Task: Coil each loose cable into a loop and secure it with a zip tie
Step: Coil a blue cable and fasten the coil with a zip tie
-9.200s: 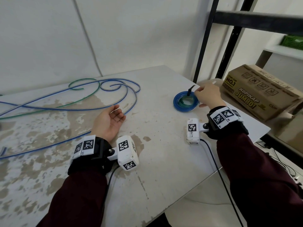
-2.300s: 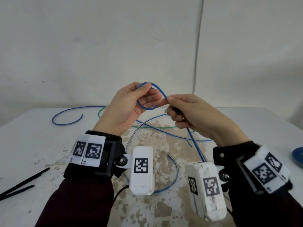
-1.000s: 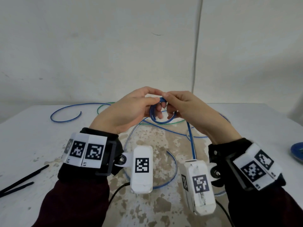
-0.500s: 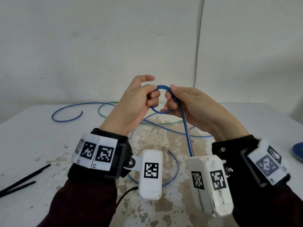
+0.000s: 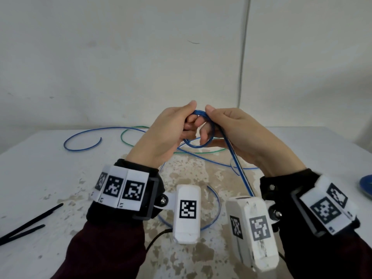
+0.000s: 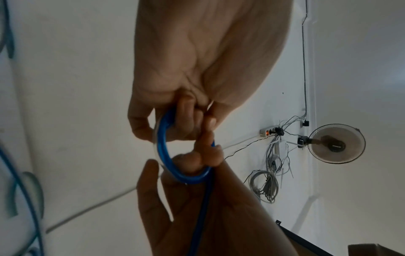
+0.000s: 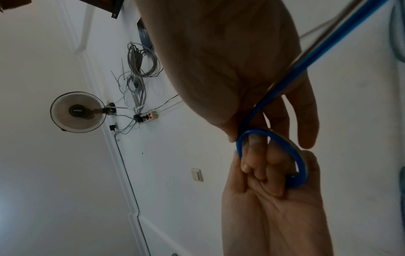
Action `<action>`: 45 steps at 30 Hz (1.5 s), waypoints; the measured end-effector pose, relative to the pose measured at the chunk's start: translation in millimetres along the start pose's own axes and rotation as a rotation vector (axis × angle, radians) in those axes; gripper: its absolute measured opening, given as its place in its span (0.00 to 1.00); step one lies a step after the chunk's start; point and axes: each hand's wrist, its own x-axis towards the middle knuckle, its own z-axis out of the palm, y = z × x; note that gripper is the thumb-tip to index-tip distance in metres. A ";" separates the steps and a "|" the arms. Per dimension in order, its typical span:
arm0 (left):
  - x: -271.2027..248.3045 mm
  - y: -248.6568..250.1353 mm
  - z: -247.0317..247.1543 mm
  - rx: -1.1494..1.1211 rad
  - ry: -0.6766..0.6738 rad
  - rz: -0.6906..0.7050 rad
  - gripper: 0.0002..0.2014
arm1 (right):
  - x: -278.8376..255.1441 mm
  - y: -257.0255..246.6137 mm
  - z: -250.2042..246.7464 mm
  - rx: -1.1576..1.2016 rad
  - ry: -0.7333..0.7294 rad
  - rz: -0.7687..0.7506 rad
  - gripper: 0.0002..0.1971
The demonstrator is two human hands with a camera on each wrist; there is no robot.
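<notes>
While both hands meet above the middle of the head frame, a small loop of the blue cable [image 5: 201,137] hangs between them, lifted clear of the surface [image 5: 40,178]. The left hand [image 5: 167,135] has its fingers curled through the loop, thumb up on top, clamped on the coil; the left wrist view shows the same ring [image 6: 168,155] passing under its bent fingers. The right hand [image 5: 241,137] pinches the loop from the other side, thumb tip near the left thumb, fingers folded around the cable. From that grip the free length of blue cable runs down toward the lower right of the frame, past the right wrist camera, and in the right wrist view it [image 7: 285,97] crosses the palm diagonally to the upper right corner. More of the blue cable lies in wide curves on the stained surface behind the hands, beside a green cable [image 5: 128,135] at centre left. Two black zip ties [image 5: 26,226] lie at the lower left edge. A blue coil [image 5: 366,186] shows partly at the right edge.
</notes>
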 end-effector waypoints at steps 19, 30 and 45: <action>-1.9 2.6 -4.3 -0.119 -0.066 0.117 0.19 | 0.6 -3.9 5.2 0.005 0.152 -0.117 0.19; -3.2 3.7 -1.9 -0.127 -0.144 -0.052 0.20 | 1.0 -1.1 6.0 -0.048 0.119 -0.061 0.20; 0.6 4.6 4.5 -0.346 0.064 0.102 0.20 | 5.3 2.4 8.0 0.205 0.160 -0.099 0.19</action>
